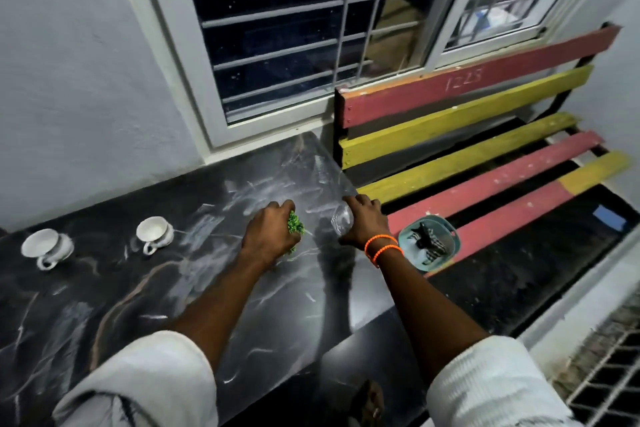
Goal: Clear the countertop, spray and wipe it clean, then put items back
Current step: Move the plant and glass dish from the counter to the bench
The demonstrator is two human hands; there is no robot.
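My left hand [268,234] grips a small green leafy plant [295,223] low over the black marble countertop [145,302], near its right end. Just to the right, my right hand [363,224] holds a clear glass [343,220] by its side, close to the counter's right edge. Two white cups sit on the counter at the left, one cup [46,248] near the far left and a second cup [154,234] closer to my hands. White streaks cover the counter surface.
A bench [485,163] with red and yellow slats stands right of the counter. On its seat lies a teal bowl [429,243] holding a black-and-white checked cloth. A barred window [294,28] runs behind. A blue item [609,217] lies on the floor under the bench.
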